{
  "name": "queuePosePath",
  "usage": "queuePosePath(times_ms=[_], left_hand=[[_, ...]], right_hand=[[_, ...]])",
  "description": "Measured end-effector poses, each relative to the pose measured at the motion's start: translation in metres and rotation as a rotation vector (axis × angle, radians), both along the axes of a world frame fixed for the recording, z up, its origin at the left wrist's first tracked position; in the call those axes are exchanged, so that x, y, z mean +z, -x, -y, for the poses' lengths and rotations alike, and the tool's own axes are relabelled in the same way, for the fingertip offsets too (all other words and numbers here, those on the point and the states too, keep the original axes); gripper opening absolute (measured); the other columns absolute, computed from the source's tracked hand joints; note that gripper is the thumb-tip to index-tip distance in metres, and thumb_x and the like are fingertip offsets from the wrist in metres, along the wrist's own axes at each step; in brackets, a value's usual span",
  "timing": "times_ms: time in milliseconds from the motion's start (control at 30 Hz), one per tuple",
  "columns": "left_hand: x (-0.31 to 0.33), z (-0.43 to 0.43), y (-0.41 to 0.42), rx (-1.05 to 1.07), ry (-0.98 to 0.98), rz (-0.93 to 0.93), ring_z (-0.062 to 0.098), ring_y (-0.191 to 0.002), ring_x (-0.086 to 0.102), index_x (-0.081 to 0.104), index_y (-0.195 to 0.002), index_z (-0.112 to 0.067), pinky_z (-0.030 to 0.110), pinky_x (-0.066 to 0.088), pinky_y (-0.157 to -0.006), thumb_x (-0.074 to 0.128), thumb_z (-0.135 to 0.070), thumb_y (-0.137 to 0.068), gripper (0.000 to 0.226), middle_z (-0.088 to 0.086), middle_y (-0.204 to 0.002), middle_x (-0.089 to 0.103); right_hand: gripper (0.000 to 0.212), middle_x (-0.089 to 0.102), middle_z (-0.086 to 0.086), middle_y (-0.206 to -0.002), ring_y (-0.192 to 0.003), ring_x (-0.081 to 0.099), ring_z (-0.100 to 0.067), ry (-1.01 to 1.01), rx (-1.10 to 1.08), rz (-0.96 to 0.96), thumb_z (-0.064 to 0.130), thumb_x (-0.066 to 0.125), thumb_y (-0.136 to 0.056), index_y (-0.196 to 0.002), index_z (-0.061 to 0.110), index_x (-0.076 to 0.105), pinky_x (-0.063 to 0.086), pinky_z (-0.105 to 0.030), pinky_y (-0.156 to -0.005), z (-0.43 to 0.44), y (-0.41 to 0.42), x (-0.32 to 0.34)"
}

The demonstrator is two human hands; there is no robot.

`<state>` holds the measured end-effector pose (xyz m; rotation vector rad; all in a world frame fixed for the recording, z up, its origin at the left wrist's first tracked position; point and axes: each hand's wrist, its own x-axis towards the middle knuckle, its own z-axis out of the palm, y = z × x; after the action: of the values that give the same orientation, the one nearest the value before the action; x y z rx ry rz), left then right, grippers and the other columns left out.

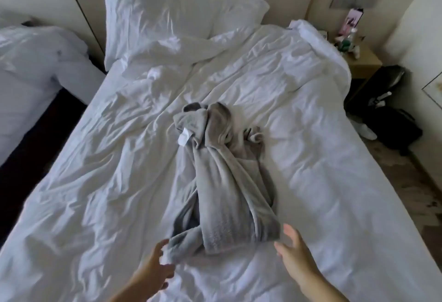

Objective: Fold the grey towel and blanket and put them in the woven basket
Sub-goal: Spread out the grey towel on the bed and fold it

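A crumpled heap of grey fabric (215, 177), towel and blanket tangled together, lies stretched out on the white bed (95, 182), a white label showing near its far end. My left hand (157, 265) pinches the near left corner of the grey fabric between thumb and fingers. My right hand (294, 251) hovers with straight fingers just beside the near right corner, apart from it or barely touching. No woven basket shows in view.
Two white pillows (167, 16) lean on the headboard. A second bed (31, 74) stands to the left across a dark gap. At the right are a wooden nightstand (363, 60) with small items and a black bag (392, 119) on the floor.
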<state>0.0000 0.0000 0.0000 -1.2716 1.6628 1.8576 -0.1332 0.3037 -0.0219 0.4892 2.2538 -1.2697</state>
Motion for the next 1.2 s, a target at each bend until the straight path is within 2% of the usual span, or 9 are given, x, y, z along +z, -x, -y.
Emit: queuePosePath(times_ms=[167, 333, 467, 633, 767, 867, 1000, 1133, 1200], left_hand=[[-0.076, -0.043, 0.061, -0.364, 0.154, 0.03, 0.02, -0.077, 0.056, 0.019, -0.148, -0.026, 0.026, 0.044, -0.056, 0.054, -0.004, -0.092, 0.069, 0.004, -0.115, 0.051], [-0.126, -0.07, 0.013, -0.749, 0.529, 0.213, 0.03, -0.116, 0.048, 0.04, -0.113, -0.013, 0.033, 0.043, -0.09, 0.046, -0.011, -0.085, 0.029, 0.013, -0.12, 0.05], [-0.118, -0.066, -0.013, -0.715, 0.441, 0.265, 0.029, -0.097, 0.058, 0.038, -0.093, -0.023, 0.03, 0.04, -0.068, 0.048, -0.017, -0.086, 0.013, 0.008, -0.108, 0.055], [-0.016, -0.033, 0.043, -0.447, 0.135, 0.245, 0.013, -0.039, 0.043, 0.058, -0.07, -0.011, 0.018, 0.033, -0.045, 0.061, -0.033, -0.081, 0.024, 0.001, -0.05, 0.05], [0.141, -0.004, 0.121, -0.139, 0.449, -0.337, 0.016, -0.062, 0.056, 0.063, -0.078, -0.011, 0.03, 0.051, -0.064, 0.058, -0.014, -0.091, 0.015, 0.006, -0.071, 0.061], [0.262, 0.01, 0.125, -0.004, 0.914, -0.857, -0.008, -0.064, 0.052, 0.053, -0.073, -0.025, 0.003, 0.038, -0.059, 0.055, -0.014, -0.09, 0.02, -0.011, -0.07, 0.053], [0.316, 0.02, 0.084, 0.057, 1.237, -1.147, -0.013, -0.073, 0.053, 0.055, -0.075, -0.034, 0.001, 0.035, -0.062, 0.067, -0.024, -0.079, 0.016, -0.02, -0.076, 0.053], [0.248, 0.008, 0.059, -0.488, 1.197, -0.587, 0.018, -0.079, 0.057, 0.061, -0.079, -0.015, 0.02, 0.04, -0.062, 0.072, -0.032, -0.08, 0.021, -0.002, -0.081, 0.06], [0.208, -0.004, 0.04, -0.489, 0.975, -0.434, 0.013, -0.069, 0.05, 0.051, -0.064, -0.021, 0.014, 0.035, -0.053, 0.07, -0.028, -0.079, 0.026, -0.009, -0.067, 0.052]], right_hand=[[0.059, 0.067, 0.006, -0.101, -0.063, 0.064, -0.009, 0.249, 0.064, 0.159, 0.019, 0.061, -0.092, -0.144, 0.031, 0.034, 0.05, -0.019, -0.057, 0.04, 0.017, -0.053], [0.011, 0.061, -0.006, -0.071, -0.062, 0.052, -0.017, 0.114, 0.042, 0.319, 0.008, 0.057, -0.081, -0.075, 0.016, 0.062, 0.042, -0.025, -0.051, 0.05, -0.037, -0.079], [0.022, 0.058, -0.005, -0.05, -0.054, 0.053, -0.024, -0.103, 0.119, 0.36, 0.026, 0.05, -0.055, -0.069, 0.012, 0.061, 0.041, -0.029, -0.057, 0.034, -0.057, -0.062], [0.014, 0.065, -0.005, -0.069, -0.047, 0.053, -0.018, -0.236, 0.504, 0.44, 0.028, 0.058, -0.084, -0.086, 0.015, 0.063, 0.033, -0.015, -0.04, 0.028, -0.019, 0.013], [0.01, 0.064, -0.003, -0.078, -0.069, 0.061, -0.02, 0.035, 0.379, -0.033, 0.01, 0.069, -0.084, -0.084, 0.017, 0.062, 0.047, -0.025, -0.06, 0.042, 0.074, 0.17], [0.019, 0.064, 0.013, -0.073, -0.07, 0.06, 0.004, 0.071, 0.338, -0.685, 0.015, 0.074, -0.077, -0.076, 0.027, 0.059, 0.045, -0.014, -0.06, 0.033, 0.093, 0.299], [0.025, 0.067, 0.01, -0.086, -0.078, 0.063, -0.006, 0.181, 0.078, -1.052, 0.017, 0.07, -0.082, -0.093, 0.037, 0.061, 0.049, -0.02, -0.06, -0.007, 0.063, 0.32], [0.031, 0.063, -0.009, -0.113, -0.089, 0.063, -0.024, -0.55, 0.372, -0.356, 0.026, 0.042, -0.098, -0.126, 0.014, 0.052, 0.047, -0.03, -0.064, -0.028, 0.022, 0.189], [0.048, 0.058, -0.014, -0.128, -0.095, 0.059, -0.022, -0.508, 0.403, -0.048, 0.038, 0.034, -0.1, -0.134, 0.005, 0.045, 0.046, -0.029, -0.074, -0.027, -0.011, 0.145]])
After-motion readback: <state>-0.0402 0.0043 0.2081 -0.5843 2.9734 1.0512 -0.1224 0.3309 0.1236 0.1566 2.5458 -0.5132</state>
